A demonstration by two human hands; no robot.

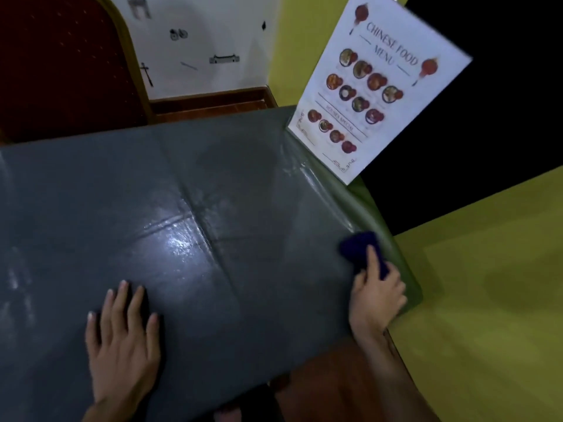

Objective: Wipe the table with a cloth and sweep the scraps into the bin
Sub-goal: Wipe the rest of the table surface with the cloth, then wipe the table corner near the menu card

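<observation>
- Resting flat near the front edge of the table (213, 184), the left hand (123, 345) lies palm down with its fingers spread, touching only the dark grey table cover and gripping nothing.
- Further right, at the table's right edge, the right hand (377, 295) presses down on a dark blue cloth (361, 248); its fingers are curled over the near part of the cloth, with one finger stretched along the top.
- Most of the cloth sticks out beyond the fingertips, lying on the cover just beside the edge where it folds down.
- A glossy patch of reflected light shows mid-table, along the cover's creases.
- At the far right corner a menu card (380, 86) stands tilted, headed "CHINESE FOOD MENU" above photos of dishes; the smaller print is too blurred to read.
- Beyond the far left edge stands a red chair (61, 62).
</observation>
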